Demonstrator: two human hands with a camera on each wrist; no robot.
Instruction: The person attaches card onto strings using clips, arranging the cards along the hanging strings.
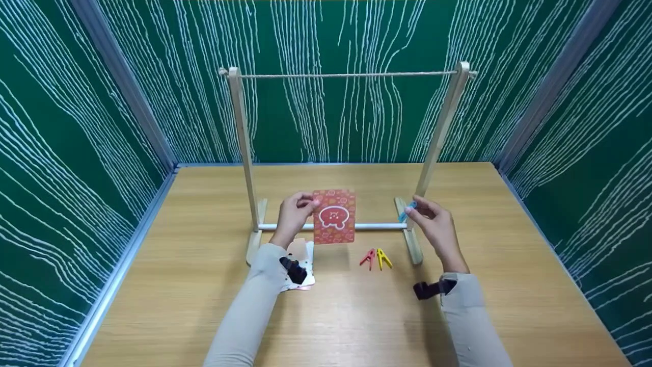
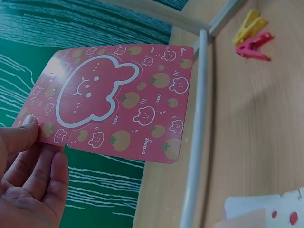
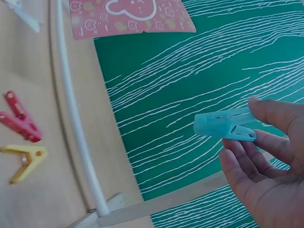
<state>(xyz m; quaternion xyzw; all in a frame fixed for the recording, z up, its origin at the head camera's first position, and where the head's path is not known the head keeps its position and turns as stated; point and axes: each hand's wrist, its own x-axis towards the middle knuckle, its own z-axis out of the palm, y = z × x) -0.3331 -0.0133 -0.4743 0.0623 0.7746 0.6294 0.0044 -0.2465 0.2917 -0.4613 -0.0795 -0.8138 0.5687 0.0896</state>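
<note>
My left hand [image 1: 294, 216] pinches a red card [image 1: 334, 232] by its upper left corner, between thumb and fingers. The card carries a white-outlined bear face and small bears and oranges, seen close in the left wrist view. In my right hand [image 1: 434, 224] a light blue clothespin [image 3: 218, 124] is held by its handle ends, its nose pointing away from the palm. The card and the clothespin are apart. On the table below lie a red clothespin [image 1: 368, 259] and a yellow clothespin [image 1: 383, 259], side by side.
A wooden frame [image 1: 438, 137] stands on the table [image 1: 356, 316], with a rope [image 1: 351, 75] strung across its top and a white bar [image 1: 379, 226] near its base. More cards [image 1: 308, 255] lie under my left wrist. Green walls with white lines enclose the table.
</note>
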